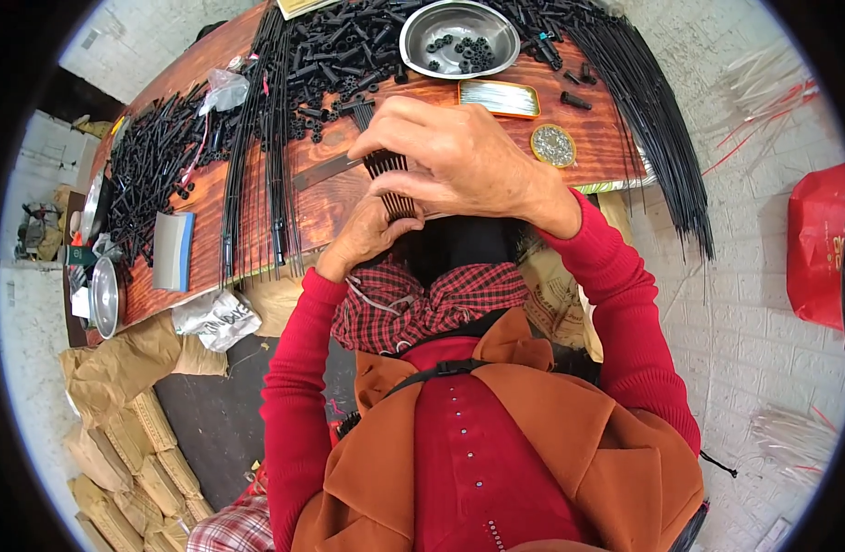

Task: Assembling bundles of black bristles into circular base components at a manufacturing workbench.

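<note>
Both hands meet close under the camera over the near edge of a wooden table. My right hand lies on top, fingers curled over a small bundle of thin black rods that fan out toward the table. My left hand cups the same bundle from below, near its lower end. The bundle's lower end is hidden between the hands. Red sleeves cover both forearms.
A metal bowl with black ring parts stands at the back. Heaps of small black plastic parts, long black rod bundles, a flat yellow tin, a round lid of metal bits, a blue-edged pad, stacked sacks, a red bag.
</note>
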